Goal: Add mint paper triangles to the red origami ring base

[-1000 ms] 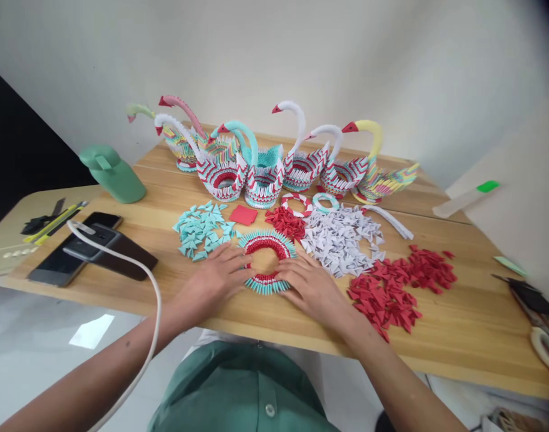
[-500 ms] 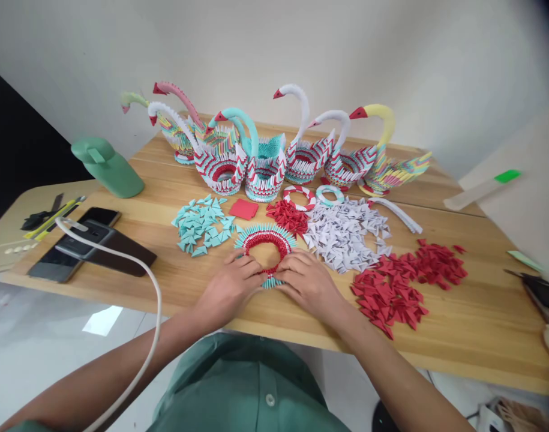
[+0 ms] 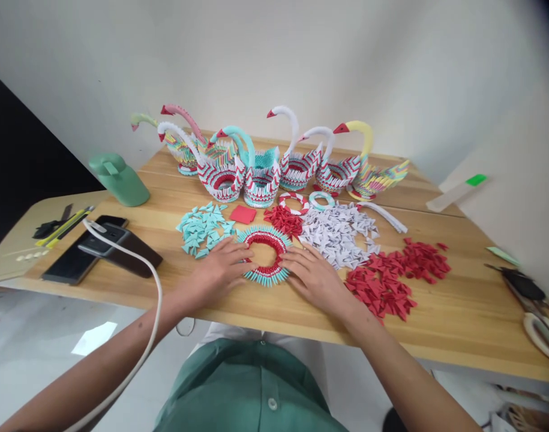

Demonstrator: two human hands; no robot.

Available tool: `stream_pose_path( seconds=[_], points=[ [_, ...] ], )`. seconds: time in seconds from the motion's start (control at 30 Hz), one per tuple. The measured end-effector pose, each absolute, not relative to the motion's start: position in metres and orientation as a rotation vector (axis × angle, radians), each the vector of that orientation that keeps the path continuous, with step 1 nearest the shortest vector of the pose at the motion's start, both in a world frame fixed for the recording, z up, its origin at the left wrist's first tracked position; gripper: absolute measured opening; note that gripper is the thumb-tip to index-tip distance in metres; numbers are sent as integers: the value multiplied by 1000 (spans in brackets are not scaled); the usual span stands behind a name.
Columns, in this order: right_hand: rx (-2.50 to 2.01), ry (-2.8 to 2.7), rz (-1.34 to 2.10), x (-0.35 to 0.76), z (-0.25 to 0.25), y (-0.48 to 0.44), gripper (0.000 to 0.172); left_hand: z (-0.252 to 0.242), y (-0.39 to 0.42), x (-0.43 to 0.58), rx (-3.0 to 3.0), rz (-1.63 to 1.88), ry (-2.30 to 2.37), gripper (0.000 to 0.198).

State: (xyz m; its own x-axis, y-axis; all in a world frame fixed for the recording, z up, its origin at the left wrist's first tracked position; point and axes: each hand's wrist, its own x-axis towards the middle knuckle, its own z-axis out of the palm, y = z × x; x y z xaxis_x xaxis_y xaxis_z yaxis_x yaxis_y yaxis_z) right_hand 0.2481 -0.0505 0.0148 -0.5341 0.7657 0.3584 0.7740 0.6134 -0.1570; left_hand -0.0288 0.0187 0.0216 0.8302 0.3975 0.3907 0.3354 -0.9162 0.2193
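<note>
A ring of folded paper pieces [image 3: 267, 278] lies flat on the table in front of me, red inside with a white band and a fringe of turquoise points. My left hand [image 3: 218, 271] grips its left edge, fingertips reaching over the red inner rim. On the opposite side my right hand [image 3: 315, 277] holds the right edge with fingers bent over it. Both thumbs rest low, near the outer fringe. Turquoise triangles [image 3: 202, 230] are heaped beyond my left hand; white triangles [image 3: 339, 233] and a small red heap [image 3: 283, 222] lie beyond my right.
Several paper swans [image 3: 261, 183] stand along the back. Two small rings [image 3: 321, 200], red squares [image 3: 243, 215] and a white curved neck [image 3: 384, 218] lie before them. Red triangles [image 3: 382, 285] and scissors [image 3: 533, 312] are right; phone [image 3: 69, 270], cable [image 3: 155, 288] and green bottle [image 3: 123, 183] left.
My hands have moved apart, from the ring's near edge to its left and right sides. More of the near turquoise fringe shows. The camera view has shifted slightly.
</note>
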Motion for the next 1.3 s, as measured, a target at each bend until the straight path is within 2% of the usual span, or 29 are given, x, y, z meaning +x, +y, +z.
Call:
stream_pose_path(
  seconds=[0.1,0.33,0.57,0.63,0.73,0.8,0.97,1.1,1.3],
  points=[
    [-1185,-2434,-34,241,15,-49,23,17,5,-16,2822,695,573,28],
    [-1076,-2406,17,235,18,-41,12,0,-2,2,2757,785,605,13],
    [-1062,-2373,89,233,12,-40,9,6,7,0,2795,712,540,20],
    [-1074,-2414,85,238,13,-40,18,12,14,-7,2837,655,437,21],
    [-1145,-2457,84,248,16,-40,46,20,22,-22,2884,580,377,25],
    [-1189,-2456,91,253,16,-39,51,24,23,-28,2881,554,447,25],
    [-1135,-2423,137,251,12,-39,34,17,9,-12,2805,586,496,37],
    [-1098,-2426,155,247,11,-39,20,7,-1,6,2730,741,548,17],
    [-1064,-2382,111,245,6,-37,12,5,-2,10,2712,795,569,13]
  ],
)
